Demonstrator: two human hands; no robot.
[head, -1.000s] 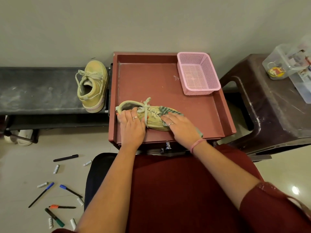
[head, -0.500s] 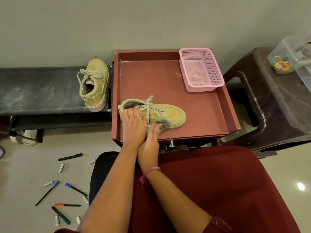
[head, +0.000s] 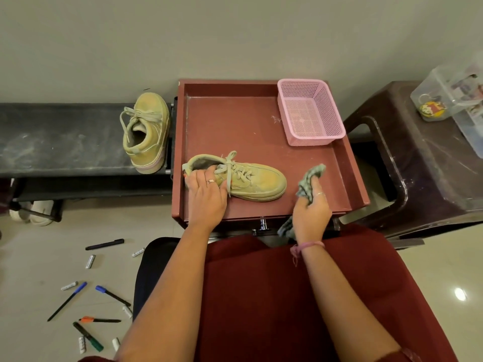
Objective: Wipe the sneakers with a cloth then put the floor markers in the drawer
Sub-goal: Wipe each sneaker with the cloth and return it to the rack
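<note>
Head view: one sneaker (head: 243, 180) lies near the front edge of the red worktop (head: 235, 121), steadied at its heel end by the left hand (head: 206, 194), fingers curled over the collar. The cloth (head: 309, 181) is bunched in the right hand (head: 311, 210), clear of the shoe. A second sneaker (head: 146, 131) waits on the bench (head: 60, 137). Wiping seems unfinished; the markers (head: 86, 307) lie uncollected on the floor (head: 34, 257).

right hand (head: 311, 212) pulled the cloth (head: 309, 182) off the sneaker (head: 251, 181) | now bunched up just right of its toe
</note>
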